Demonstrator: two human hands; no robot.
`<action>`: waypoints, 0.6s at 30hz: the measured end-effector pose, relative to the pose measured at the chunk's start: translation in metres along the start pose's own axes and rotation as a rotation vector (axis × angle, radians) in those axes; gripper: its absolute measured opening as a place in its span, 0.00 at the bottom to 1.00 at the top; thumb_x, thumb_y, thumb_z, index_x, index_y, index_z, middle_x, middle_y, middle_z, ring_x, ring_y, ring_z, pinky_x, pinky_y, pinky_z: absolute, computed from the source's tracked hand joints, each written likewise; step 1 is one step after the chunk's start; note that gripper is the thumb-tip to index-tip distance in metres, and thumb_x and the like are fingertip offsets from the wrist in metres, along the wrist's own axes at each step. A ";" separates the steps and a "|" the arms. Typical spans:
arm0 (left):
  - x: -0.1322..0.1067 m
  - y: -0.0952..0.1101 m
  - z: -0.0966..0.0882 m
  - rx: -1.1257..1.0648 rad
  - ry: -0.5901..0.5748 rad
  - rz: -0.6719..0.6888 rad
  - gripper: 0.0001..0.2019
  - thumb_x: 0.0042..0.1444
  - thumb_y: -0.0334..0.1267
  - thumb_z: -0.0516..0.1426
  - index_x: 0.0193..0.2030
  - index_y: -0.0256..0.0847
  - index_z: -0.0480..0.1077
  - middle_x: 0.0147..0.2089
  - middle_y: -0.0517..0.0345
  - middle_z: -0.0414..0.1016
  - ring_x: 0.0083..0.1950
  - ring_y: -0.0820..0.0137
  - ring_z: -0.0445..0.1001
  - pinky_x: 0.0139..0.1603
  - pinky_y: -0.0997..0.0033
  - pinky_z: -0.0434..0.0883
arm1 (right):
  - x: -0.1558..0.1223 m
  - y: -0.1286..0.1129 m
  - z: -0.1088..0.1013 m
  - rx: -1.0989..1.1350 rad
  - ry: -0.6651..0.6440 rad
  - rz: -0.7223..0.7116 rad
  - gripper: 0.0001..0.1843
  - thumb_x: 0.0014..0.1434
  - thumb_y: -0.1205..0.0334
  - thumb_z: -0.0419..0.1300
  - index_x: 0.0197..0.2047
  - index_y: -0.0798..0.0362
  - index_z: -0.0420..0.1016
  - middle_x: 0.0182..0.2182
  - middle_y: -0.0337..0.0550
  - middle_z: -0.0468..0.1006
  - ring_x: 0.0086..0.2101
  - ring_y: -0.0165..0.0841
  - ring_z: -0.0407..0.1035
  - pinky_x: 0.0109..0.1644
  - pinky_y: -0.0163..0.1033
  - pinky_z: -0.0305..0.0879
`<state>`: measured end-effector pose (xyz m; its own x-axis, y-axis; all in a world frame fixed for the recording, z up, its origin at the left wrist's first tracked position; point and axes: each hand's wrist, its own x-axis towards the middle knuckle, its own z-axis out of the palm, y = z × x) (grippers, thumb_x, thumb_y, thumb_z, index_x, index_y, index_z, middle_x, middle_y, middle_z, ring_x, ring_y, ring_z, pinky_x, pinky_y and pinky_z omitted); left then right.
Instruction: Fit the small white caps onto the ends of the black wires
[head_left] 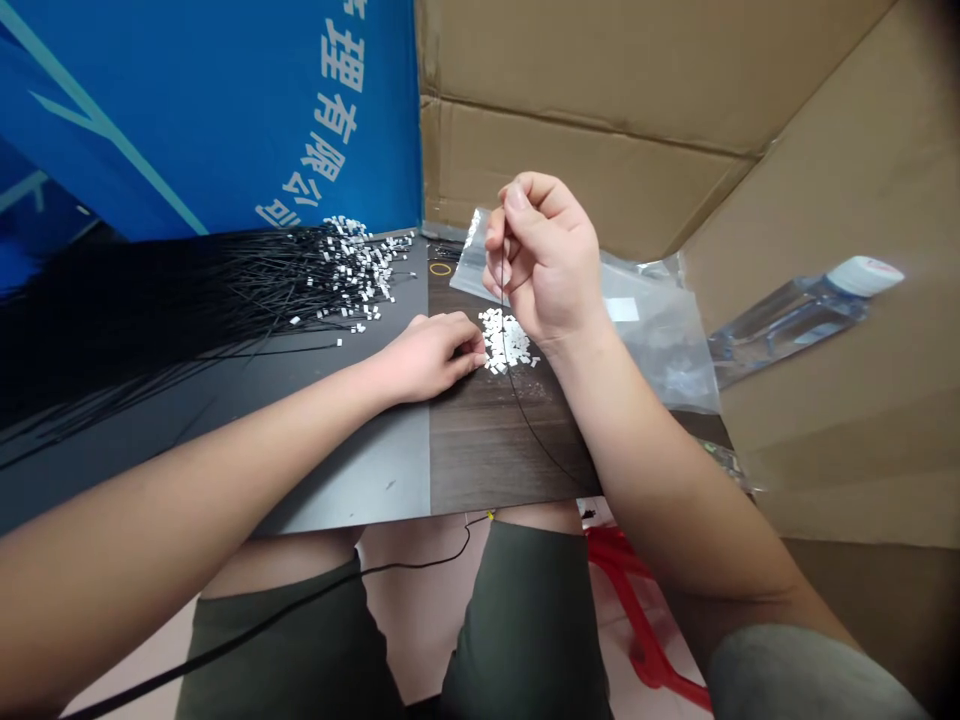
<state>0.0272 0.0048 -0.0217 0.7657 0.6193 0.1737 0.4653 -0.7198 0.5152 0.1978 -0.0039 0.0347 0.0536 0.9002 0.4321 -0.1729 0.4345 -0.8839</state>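
Observation:
My right hand (541, 258) is raised above the table with its fingers pinched on a thin black cord (525, 410) that hangs down and trails off toward the table's front edge. My left hand (435, 352) rests on the dark wooden board, fingertips pressed together at the left edge of a small heap of tiny white pieces (506, 342). Whether those fingers hold one of the pieces is too small to tell. The heap lies directly below my right hand.
A large bundle of black cords with white tips (225, 290) fans across the left of the table. Clear plastic bags (652, 320) lie behind the heap. A plastic bottle (795, 312) leans on cardboard at right. A red stool (637, 610) shows below.

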 end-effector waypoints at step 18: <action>-0.008 -0.031 -0.026 -1.005 0.592 -0.263 0.14 0.54 0.42 0.71 0.37 0.39 0.71 0.37 0.57 0.78 0.33 0.75 0.72 0.39 0.72 0.72 | -0.016 0.032 0.010 -0.462 -0.141 0.135 0.07 0.66 0.56 0.63 0.38 0.48 0.71 0.30 0.39 0.81 0.32 0.34 0.74 0.37 0.42 0.67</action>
<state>-0.0049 0.0304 -0.0176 0.2529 0.9490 0.1882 -0.1804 -0.1448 0.9729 0.1817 -0.0047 0.0010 -0.0781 0.9506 0.3004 0.2862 0.3100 -0.9066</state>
